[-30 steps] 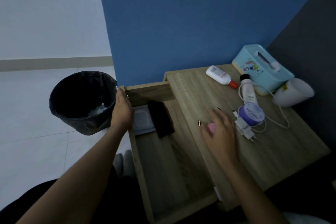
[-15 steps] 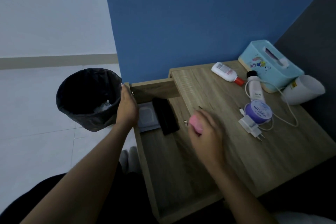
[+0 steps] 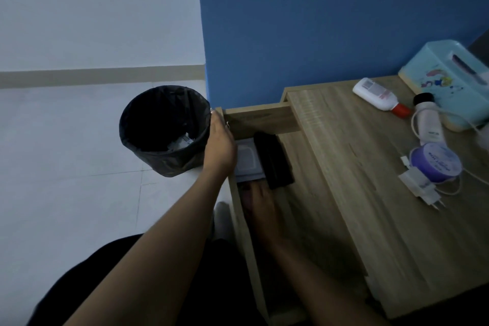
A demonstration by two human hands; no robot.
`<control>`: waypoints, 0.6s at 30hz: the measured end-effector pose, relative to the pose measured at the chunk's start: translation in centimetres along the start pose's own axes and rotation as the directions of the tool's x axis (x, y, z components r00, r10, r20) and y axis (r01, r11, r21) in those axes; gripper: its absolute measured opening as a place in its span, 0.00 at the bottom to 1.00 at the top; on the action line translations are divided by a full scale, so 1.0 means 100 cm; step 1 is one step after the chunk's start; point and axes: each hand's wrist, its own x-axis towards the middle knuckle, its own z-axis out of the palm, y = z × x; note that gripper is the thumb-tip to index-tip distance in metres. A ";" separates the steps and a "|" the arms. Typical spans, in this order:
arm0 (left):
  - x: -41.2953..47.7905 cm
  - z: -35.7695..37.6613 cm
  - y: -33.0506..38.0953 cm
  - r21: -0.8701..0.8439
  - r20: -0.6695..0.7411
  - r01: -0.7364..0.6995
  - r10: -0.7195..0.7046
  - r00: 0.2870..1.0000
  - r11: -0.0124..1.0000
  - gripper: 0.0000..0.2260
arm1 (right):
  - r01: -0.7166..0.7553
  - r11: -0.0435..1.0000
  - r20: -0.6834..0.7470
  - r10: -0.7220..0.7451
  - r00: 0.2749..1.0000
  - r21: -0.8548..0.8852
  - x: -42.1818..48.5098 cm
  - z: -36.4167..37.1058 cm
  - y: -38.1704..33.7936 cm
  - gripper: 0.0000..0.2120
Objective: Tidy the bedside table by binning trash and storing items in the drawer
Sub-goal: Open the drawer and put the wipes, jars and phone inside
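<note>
Inside the drawer, gripped at its wall by the left hand's curled fingers, a grey pack and black case are seen near the right hand, fingers blurred beyond telling; paper scraps are held in the bin.

The left hand and right hand come from bare forearms; black clothing covers the lap.
</note>
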 end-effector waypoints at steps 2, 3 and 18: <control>0.000 0.000 -0.002 -0.005 -0.002 0.007 -0.007 1.000 1.000 0.24 | 0.003 0.997 -0.025 -0.005 1.000 -0.071 0.002 0.007 0.003 0.23; -0.001 0.000 -0.002 -0.010 -0.004 0.006 -0.006 1.000 1.000 0.24 | 0.023 0.998 -0.057 -0.026 0.998 -0.062 0.003 0.008 0.005 0.21; -0.001 0.000 -0.003 -0.016 -0.012 0.002 -0.003 1.000 1.000 0.24 | 0.144 0.961 -0.113 -0.174 0.978 -0.236 0.025 0.027 0.019 0.26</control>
